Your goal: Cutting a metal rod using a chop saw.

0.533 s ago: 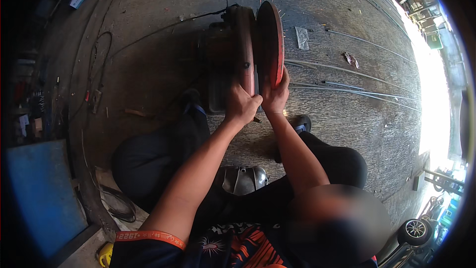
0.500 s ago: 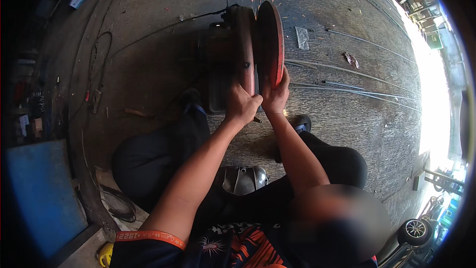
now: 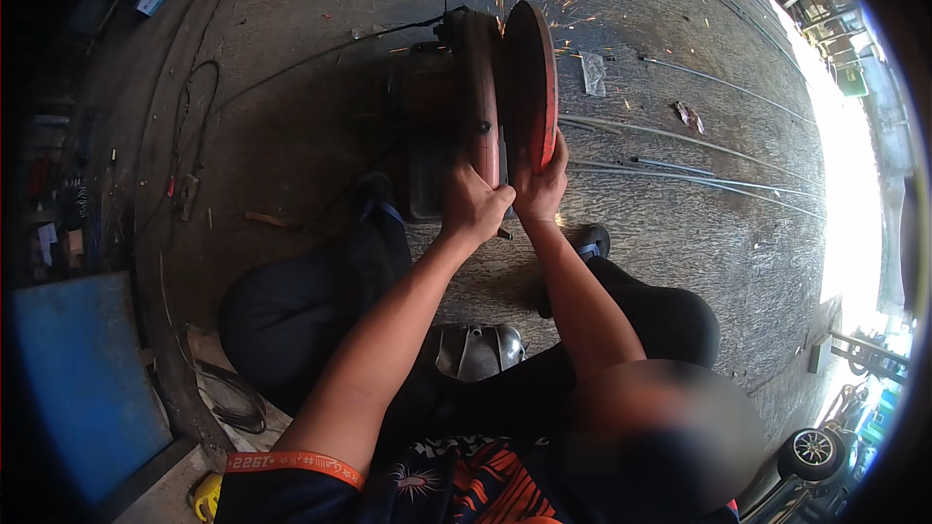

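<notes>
A dark cutting machine (image 3: 442, 87) with a curved, reddish guard (image 3: 482, 87) stands on the floor ahead of me. My left hand (image 3: 476, 206) is closed round the guard's lower end, its fingers mostly hidden. Beside it, my right hand (image 3: 541, 189) grips the lower edge of a round disc with a red rim (image 3: 544, 78), held upright just right of the guard. My two hands almost touch at the thumbs. Orange sparks (image 3: 503, 0) fly up from between the far ends of guard and disc. What they come off is hidden.
Long thin metal rods (image 3: 680, 170) lie to the right, near a clear plastic scrap (image 3: 592, 73). A black cable (image 3: 330, 49) runs left from the machine. Between my legs sits a shiny rounded metal part (image 3: 476, 351). A blue panel (image 3: 87, 369) stands at lower left.
The sparks have grown, spreading higher and further to both sides. My hands, the disc and the machine stay practically where they were.
</notes>
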